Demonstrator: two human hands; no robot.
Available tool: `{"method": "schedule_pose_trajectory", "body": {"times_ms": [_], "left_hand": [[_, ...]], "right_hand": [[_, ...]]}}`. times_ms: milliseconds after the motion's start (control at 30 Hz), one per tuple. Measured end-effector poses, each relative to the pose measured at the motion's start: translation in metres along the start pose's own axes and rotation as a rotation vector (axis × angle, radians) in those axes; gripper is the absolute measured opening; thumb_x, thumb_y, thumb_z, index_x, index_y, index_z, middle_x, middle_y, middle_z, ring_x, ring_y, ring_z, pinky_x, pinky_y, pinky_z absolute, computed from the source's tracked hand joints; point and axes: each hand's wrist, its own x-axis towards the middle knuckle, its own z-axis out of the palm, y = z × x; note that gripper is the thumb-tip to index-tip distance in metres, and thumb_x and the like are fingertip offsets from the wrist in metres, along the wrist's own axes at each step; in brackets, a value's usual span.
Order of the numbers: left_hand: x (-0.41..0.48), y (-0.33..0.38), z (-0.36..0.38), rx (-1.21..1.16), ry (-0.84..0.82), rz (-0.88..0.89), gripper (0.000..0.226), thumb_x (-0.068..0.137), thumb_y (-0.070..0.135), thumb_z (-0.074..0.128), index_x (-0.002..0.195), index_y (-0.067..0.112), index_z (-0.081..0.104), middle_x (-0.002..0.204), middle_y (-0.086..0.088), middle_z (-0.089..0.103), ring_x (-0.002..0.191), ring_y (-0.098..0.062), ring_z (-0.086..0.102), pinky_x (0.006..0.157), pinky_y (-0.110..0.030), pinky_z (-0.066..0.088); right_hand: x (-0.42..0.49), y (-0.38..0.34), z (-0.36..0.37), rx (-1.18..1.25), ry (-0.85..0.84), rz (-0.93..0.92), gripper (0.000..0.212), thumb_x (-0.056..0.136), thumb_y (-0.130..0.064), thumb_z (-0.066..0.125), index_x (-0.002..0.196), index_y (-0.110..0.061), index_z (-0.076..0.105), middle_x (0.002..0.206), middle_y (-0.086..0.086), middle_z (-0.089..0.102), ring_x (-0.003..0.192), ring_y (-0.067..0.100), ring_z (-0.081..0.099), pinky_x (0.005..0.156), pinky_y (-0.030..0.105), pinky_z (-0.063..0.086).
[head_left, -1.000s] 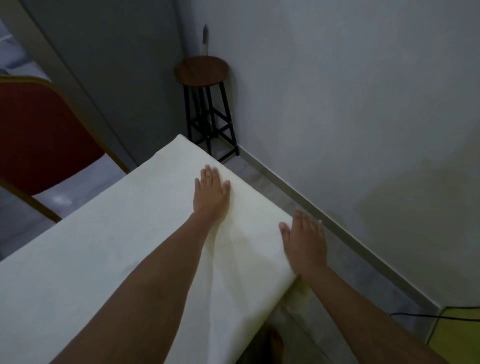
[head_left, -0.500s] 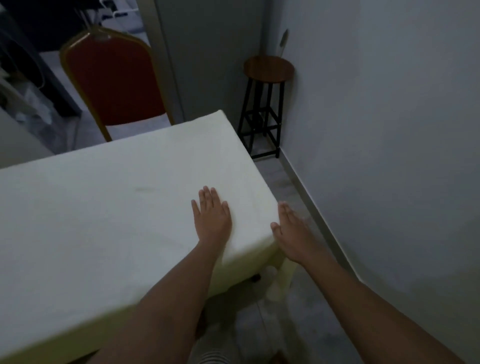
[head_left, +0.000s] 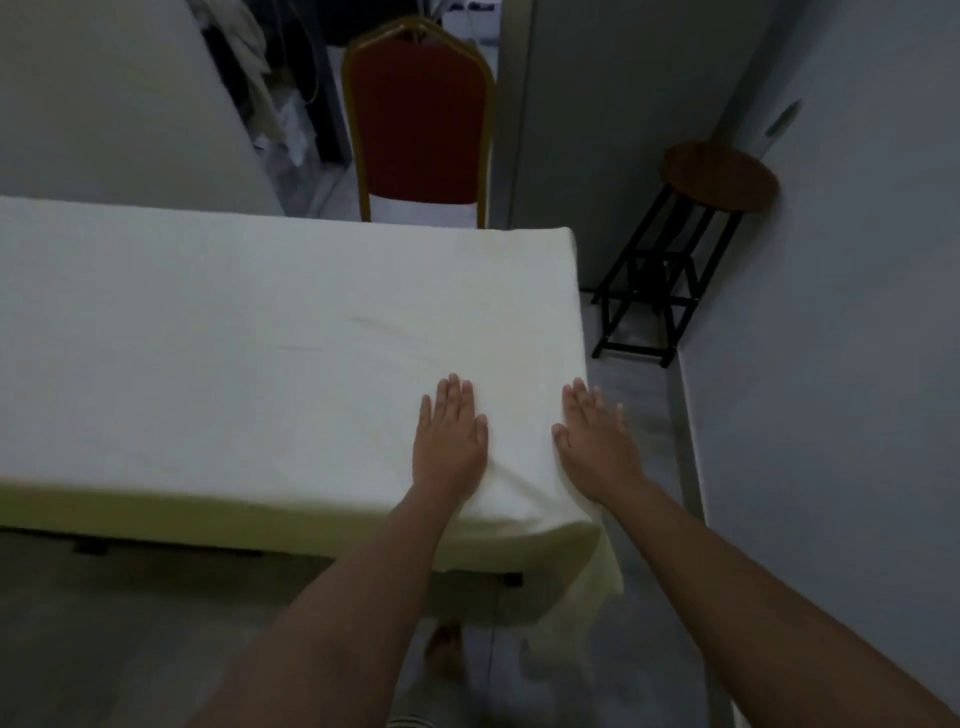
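Note:
A pale cream cloth (head_left: 234, 338) covers a long table and hangs over its near and right edges. My left hand (head_left: 449, 436) lies flat on the cloth near the table's near right corner, fingers straight and together. My right hand (head_left: 595, 444) is flat too, fingers straight, resting at the table's right edge with part of it past the edge. A few creases run through the cloth between and ahead of my hands. Neither hand holds anything.
A red chair with a gold frame (head_left: 418, 119) stands behind the table's far edge. A round wooden stool on black legs (head_left: 719, 176) stands in the right corner by the wall. A narrow strip of grey floor (head_left: 644, 415) runs between table and wall.
The view has swung left, so the table now lies square in front of me. Both hands stay flat on the cloth near the right corner, the right one now closer to the edge top.

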Motion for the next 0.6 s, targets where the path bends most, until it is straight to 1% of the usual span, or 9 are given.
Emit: {"method": "schedule_pose_trajectory", "body": {"times_ms": [67,167,233,333,433,500,533,600], "left_hand": [[-0.001,0.002,-0.004,0.034,-0.008,-0.025,0.058,0.100,0.036,0.008,0.152,0.012,0.002,0.161,-0.006,-0.001,0.149,-0.017,-0.005,0.121,-0.039,-0.007],[-0.006,0.006,-0.005,0.061,-0.007,-0.091,0.070,0.089,0.043,-0.006,0.152,0.015,0.002,0.162,-0.003,0.000,0.149,-0.016,-0.004,0.118,-0.042,-0.009],[-0.007,0.010,-0.004,0.056,0.005,-0.154,0.071,0.089,0.046,-0.005,0.153,0.015,0.003,0.162,-0.002,0.001,0.149,-0.015,-0.004,0.117,-0.040,-0.011],[-0.015,0.025,-0.001,0.037,0.045,-0.325,0.075,0.089,0.053,-0.008,0.152,0.015,0.002,0.162,-0.002,0.000,0.149,-0.016,-0.004,0.117,-0.040,-0.011],[-0.028,0.055,0.008,0.028,0.113,-0.522,0.078,0.085,0.048,-0.010,0.152,0.012,0.006,0.161,-0.006,0.004,0.149,-0.021,0.001,0.118,-0.045,-0.006],[-0.034,0.073,0.014,0.018,0.146,-0.632,0.079,0.084,0.047,-0.010,0.152,0.010,0.007,0.161,-0.007,0.006,0.149,-0.023,0.003,0.118,-0.047,-0.003],[-0.037,0.081,0.016,0.010,0.147,-0.676,0.076,0.087,0.047,-0.008,0.152,0.010,0.006,0.161,-0.007,0.005,0.149,-0.022,0.003,0.118,-0.046,-0.003],[-0.041,0.092,0.021,0.008,0.126,-0.750,0.064,0.097,0.044,0.002,0.152,0.012,0.000,0.162,-0.005,-0.001,0.149,-0.020,-0.002,0.119,-0.044,-0.005]], "right_hand": [[0.013,0.001,-0.002,-0.018,0.007,-0.047,0.057,0.101,-0.031,0.024,0.151,-0.010,0.006,0.160,0.007,0.001,0.147,0.025,-0.001,0.117,0.046,0.000],[0.029,0.006,-0.006,-0.067,-0.007,-0.141,0.057,0.100,-0.030,0.025,0.151,-0.010,0.010,0.160,0.006,0.007,0.146,0.027,0.001,0.117,0.047,0.002],[0.036,0.013,-0.011,-0.116,-0.021,-0.224,0.056,0.100,-0.030,0.025,0.151,-0.010,0.011,0.160,0.005,0.007,0.146,0.027,0.000,0.117,0.047,0.002],[0.040,0.031,-0.020,-0.178,-0.059,-0.371,0.055,0.101,-0.031,0.024,0.151,-0.013,0.009,0.160,0.003,0.005,0.146,0.027,-0.002,0.117,0.047,0.002],[0.043,0.052,-0.028,-0.208,-0.147,-0.499,0.056,0.101,-0.037,0.019,0.151,-0.017,0.007,0.160,-0.001,0.001,0.147,0.024,-0.005,0.116,0.047,0.002],[0.047,0.064,-0.034,-0.211,-0.184,-0.571,0.057,0.100,-0.041,0.012,0.152,-0.018,0.006,0.160,-0.002,-0.001,0.147,0.023,-0.007,0.117,0.048,0.001],[0.049,0.069,-0.038,-0.212,-0.195,-0.601,0.058,0.099,-0.042,0.011,0.152,-0.019,0.005,0.160,-0.002,-0.002,0.147,0.022,-0.008,0.117,0.049,0.001],[0.054,0.076,-0.041,-0.205,-0.214,-0.659,0.056,0.101,-0.041,0.014,0.151,-0.018,0.005,0.160,-0.002,-0.002,0.146,0.022,-0.008,0.117,0.050,0.000]]}}
